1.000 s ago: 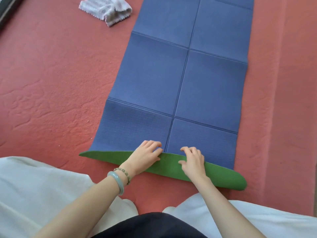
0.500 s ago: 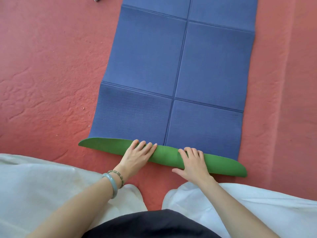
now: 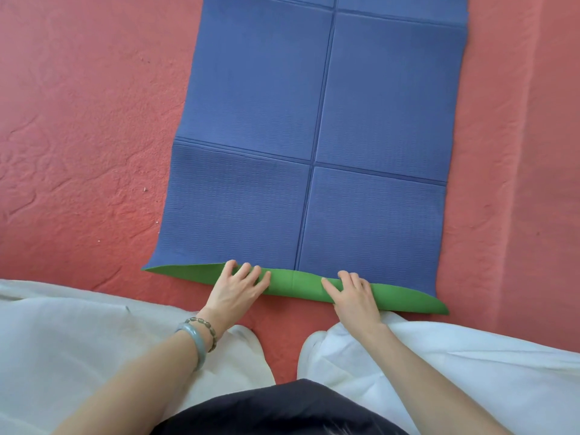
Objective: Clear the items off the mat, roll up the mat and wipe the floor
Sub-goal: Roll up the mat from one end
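The mat (image 3: 314,120) lies flat on the red floor (image 3: 78,120), blue face up, and runs from the person toward 12 o'clock, out of the top of the view. Its surface carries no items. Creases divide it into panels, one long crease running down its middle. At its 6 o'clock end the edge is turned over toward 12 o'clock, so that a narrow band of green underside (image 3: 292,282) shows from side to side.

Both hands rest on this green band. The left hand (image 3: 238,290) lies at the 9 o'clock side of the middle crease, fingers fairly straight and spread, their tips at the line where green meets blue. The right hand (image 3: 354,296) lies at the 3 o'clock side, fingers lightly bent with tips on the fold's far edge, thumb stretched along the green toward 9 o'clock. Neither hand wraps round the mat; both press on it.

Two bracelets (image 3: 201,337) circle the left wrist. White trousers (image 3: 62,340) cover the knees at 6 o'clock of the fold.
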The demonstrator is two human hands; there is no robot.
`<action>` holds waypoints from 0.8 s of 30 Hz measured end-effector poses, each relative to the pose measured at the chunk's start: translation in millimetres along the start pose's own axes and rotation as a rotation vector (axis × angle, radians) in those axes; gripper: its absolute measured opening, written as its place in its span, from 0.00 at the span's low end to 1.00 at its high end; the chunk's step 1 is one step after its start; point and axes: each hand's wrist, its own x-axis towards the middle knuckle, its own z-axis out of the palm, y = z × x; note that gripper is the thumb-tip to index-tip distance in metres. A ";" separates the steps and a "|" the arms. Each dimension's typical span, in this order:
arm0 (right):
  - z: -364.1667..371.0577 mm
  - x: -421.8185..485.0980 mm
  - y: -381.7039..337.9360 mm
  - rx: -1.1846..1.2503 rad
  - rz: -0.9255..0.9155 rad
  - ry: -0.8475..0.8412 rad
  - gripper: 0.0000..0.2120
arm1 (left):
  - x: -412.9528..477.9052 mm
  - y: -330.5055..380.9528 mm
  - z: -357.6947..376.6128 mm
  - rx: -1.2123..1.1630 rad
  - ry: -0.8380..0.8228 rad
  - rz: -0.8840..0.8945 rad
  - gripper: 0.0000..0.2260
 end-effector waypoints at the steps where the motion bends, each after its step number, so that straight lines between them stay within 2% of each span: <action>1: 0.6 -0.4 0.4 0.009 -0.015 0.000 0.32 | -2.2 0.7 0.1 -0.012 -0.016 -0.007 0.23; 8: 4.8 -1.3 3.7 0.001 -0.055 0.045 0.28 | -9.1 -2.3 5.0 -0.080 -0.063 -0.011 0.31; 11: 0.4 -0.9 4.5 0.025 -0.049 0.006 0.27 | -9.3 -8.4 7.3 -0.138 -0.071 0.015 0.31; 15: -17.1 3.4 9.9 0.174 0.032 -0.074 0.23 | 1.1 -23.7 4.6 -0.367 -0.148 -0.043 0.24; 19: -32.3 18.6 23.7 0.534 0.301 -0.205 0.16 | 23.2 -56.7 -9.9 -0.920 -0.425 -0.387 0.13; 21: -34.9 24.6 28.1 0.603 0.358 -0.242 0.14 | 37.9 -69.0 -12.8 -0.970 -0.490 -0.433 0.10; 24: -38.5 34.9 33.2 0.622 0.390 -0.299 0.12 | 60.7 -78.5 -13.3 -0.941 -0.558 -0.408 0.08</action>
